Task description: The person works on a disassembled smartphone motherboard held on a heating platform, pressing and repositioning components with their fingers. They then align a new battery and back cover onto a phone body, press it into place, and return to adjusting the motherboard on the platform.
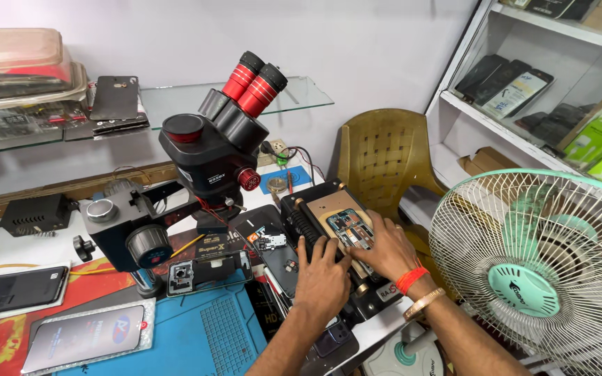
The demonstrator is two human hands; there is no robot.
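Item: one opened smartphone with exposed dark circuit boards (350, 230), flat and rectangular, lying on the tan plate of one black box-shaped metal heating machine (329, 240) at the right edge of the desk.

My hands, two. My left hand (322, 275) lies palm down on the near left part of the machine, fingers spread and stretched toward the phone's near corner; it grips nothing. My right hand (384, 247) presses flat on the phone's right side, fingers extended over its edge, open rather than closed round it. The right wrist carries one orange thread band (411, 278) and one gold-coloured metal bangle (423, 303).

Left of the machine: one black stereo microscope with two red ribbed eyepieces (221, 150), glossy body, on a grey metal arm. Before it, at the near edge, one blue rubber work mat with a gridded panel (196, 334). On the mat's left side, one flat phone screen in a clear wrapper (85, 338); beyond it, one black phone case (15, 289).

Behind the machine: one tan plastic chair with a woven lattice back (384, 157). At the right: one round fan with a white wire guard and mint-green hub (545, 271).

On the glass wall shelf: one black phone back (114, 97).
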